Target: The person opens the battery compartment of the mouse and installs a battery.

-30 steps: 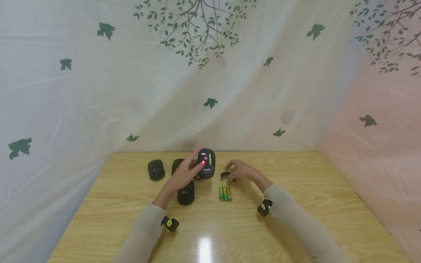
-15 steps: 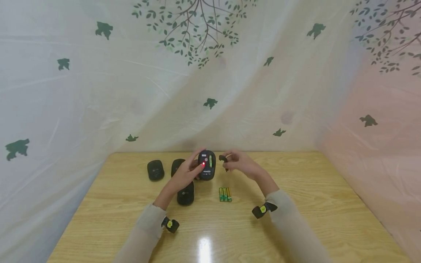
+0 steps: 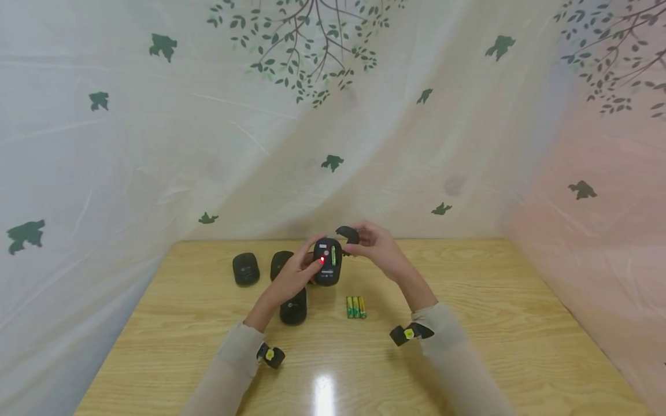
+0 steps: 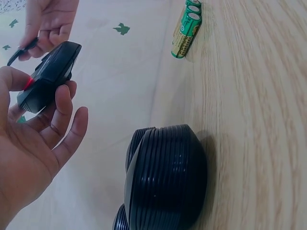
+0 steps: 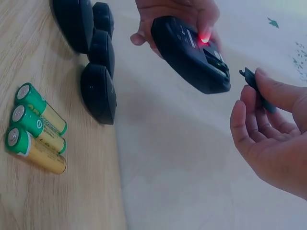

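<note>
My left hand [image 3: 291,274] grips a black computer mouse [image 3: 328,277] turned underside up, the thumb lying on its base by a glowing red light. One green-and-gold battery [image 3: 333,256] sits in the mouse's uncovered slot. Just right of the mouse, my right hand [image 3: 380,251] pinches a thin, curved black battery cover [image 3: 347,233] between thumb and fingers. In the right wrist view the cover [image 5: 256,90] is apart from the mouse [image 5: 187,57], its small hooked end toward the slot. Both are held above the table.
Three batteries [image 5: 41,148] lie side by side on the wooden table [image 3: 468,323], in front of the hands. Several more black mice stand left of them, one at far left [image 3: 245,269] and one near the left wrist [image 3: 293,309]. A printed cloth [image 3: 385,173] hangs behind.
My right hand has lifted the battery cover from near the table and brought it up and left, beside the mouse's top end. The left hand and its mouse have barely moved.
</note>
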